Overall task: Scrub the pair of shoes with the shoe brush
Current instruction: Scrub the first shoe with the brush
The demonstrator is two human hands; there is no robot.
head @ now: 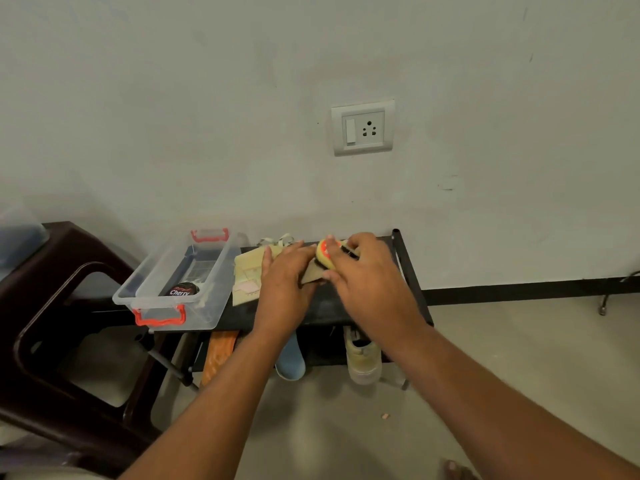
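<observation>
Two cream shoes lie on top of a black shoe rack [408,268]. One shoe [246,276] lies to the left, partly under my left wrist. My left hand [285,278] rests on the second shoe [311,274] and holds it down; most of that shoe is hidden by both hands. My right hand [367,271] grips a yellow shoe brush with red markings [325,255] and presses it against the second shoe's upper.
A clear plastic box with red handles [166,292] sits on the rack's left end and holds a tin of polish [184,290]. A dark brown plastic chair [52,306] stands at the left. Other shoes [362,358] sit on the lower shelf. A wall socket [363,128] is above.
</observation>
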